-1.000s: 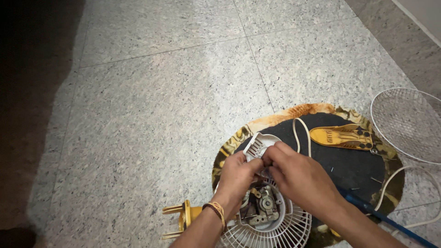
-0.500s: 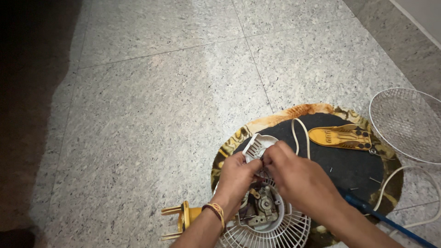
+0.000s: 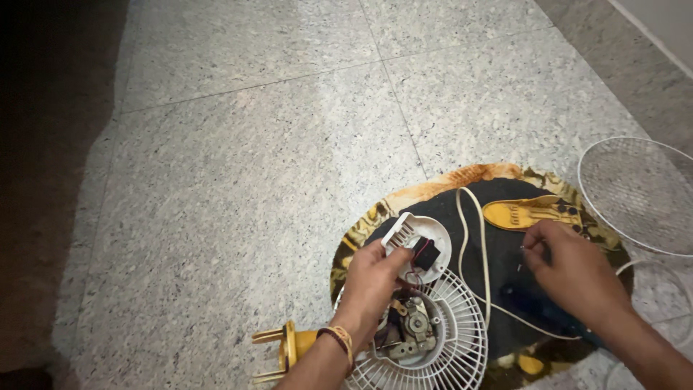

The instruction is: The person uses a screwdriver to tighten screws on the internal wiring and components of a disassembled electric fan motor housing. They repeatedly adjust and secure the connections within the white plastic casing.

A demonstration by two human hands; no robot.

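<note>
One stone-tiled floor (image 3: 238,166) fills the view, and on it lies one round dark mat (image 3: 505,238) with a gold patterned edge. To the right, one loose wire fan guard (image 3: 639,191) lies flat on the tiles, overlapping the mat's rim. At the bottom, one white rear fan grille (image 3: 447,347) lies flat with one bare motor (image 3: 411,328) sitting in its middle. One white cord (image 3: 480,267) runs from the top of the mat down and off to the right. One yellow slotted plastic piece (image 3: 523,213) lies on the mat, long axis left to right, narrow end toward the right. One yellow pronged part (image 3: 285,350) lies on the floor by the left wrist.

Now the white motor cover (image 3: 419,242): it's just above the motor, open side up, its vented corner pointing up and left. The left hand (image 3: 372,285) pinches its near edge between thumb and fingers.

Both hands were bunched together over that cover a moment ago; now the right hand (image 3: 574,271) has swung out over the mat, fingertips pinched narrow — on what, I cannot tell.
</note>
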